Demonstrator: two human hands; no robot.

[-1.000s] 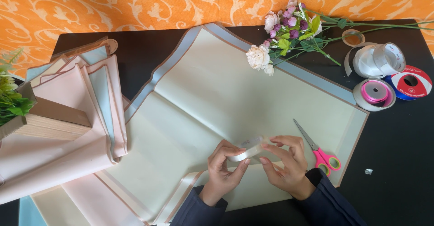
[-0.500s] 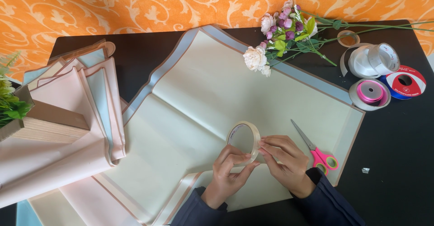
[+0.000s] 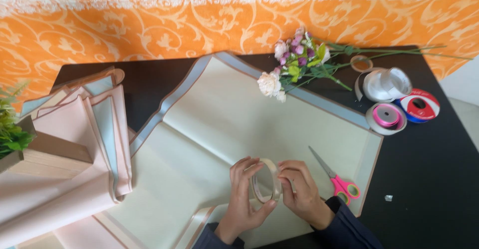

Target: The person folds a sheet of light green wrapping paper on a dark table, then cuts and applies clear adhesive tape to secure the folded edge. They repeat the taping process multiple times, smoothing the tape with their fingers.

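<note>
While both hands, left hand (image 3: 243, 199) and right hand (image 3: 301, 195), clamp the tape roll (image 3: 266, 180) upright over the cream wrapping sheet (image 3: 224, 129), no strip looks pulled yet; flowers (image 3: 292, 67) and scissors (image 3: 335, 178) lie untouched on the desk (image 3: 429, 179).

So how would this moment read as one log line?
left hand: grips tape roll | right hand: fingers on roll | scissors: on cream paper
</note>
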